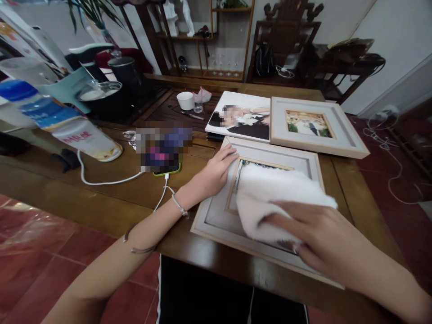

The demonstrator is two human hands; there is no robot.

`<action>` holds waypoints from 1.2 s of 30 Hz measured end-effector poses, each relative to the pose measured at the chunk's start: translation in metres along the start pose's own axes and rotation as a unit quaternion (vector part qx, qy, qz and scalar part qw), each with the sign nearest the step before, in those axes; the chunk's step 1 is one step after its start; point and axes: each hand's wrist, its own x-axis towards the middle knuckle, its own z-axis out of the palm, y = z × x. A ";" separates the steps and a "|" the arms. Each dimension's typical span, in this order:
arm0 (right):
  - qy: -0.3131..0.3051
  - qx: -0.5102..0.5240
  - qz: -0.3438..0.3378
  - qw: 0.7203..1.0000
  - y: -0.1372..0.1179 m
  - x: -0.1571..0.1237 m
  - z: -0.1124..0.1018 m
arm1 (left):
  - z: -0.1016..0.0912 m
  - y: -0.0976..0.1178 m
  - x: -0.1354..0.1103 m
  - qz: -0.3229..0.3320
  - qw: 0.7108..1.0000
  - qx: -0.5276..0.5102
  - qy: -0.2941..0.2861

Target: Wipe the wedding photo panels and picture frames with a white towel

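A pale wooden picture frame [216, 216] lies flat at the near edge of the wooden table [111, 189]. My left hand [216, 168] rests on the frame's left border, fingers stretched flat along it. My right hand [313, 234] presses a white cloth [270, 193] onto the frame's glass, fingers spread over the cloth and covering most of the picture.
A second pale frame [340, 130] and an unframed photo print [243, 114] lie further back. A phone [167, 168] on a white charging cable, a water bottle [57, 119], a white cup [185, 100], a small glass and a kettle stand to the left. Shelves and chairs stand behind.
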 end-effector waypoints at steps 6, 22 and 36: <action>0.100 -0.163 0.074 0.979 0.052 0.022 0.017 | 0.001 -0.003 0.000 0.016 1.000 0.004 0.005; 0.031 -0.075 -0.051 0.995 -0.038 0.003 -0.001 | 0.001 0.002 0.001 -0.007 1.000 -0.007 0.003; 0.068 -0.153 0.043 0.985 0.021 0.021 0.013 | 0.000 0.002 0.001 0.009 1.000 0.013 0.001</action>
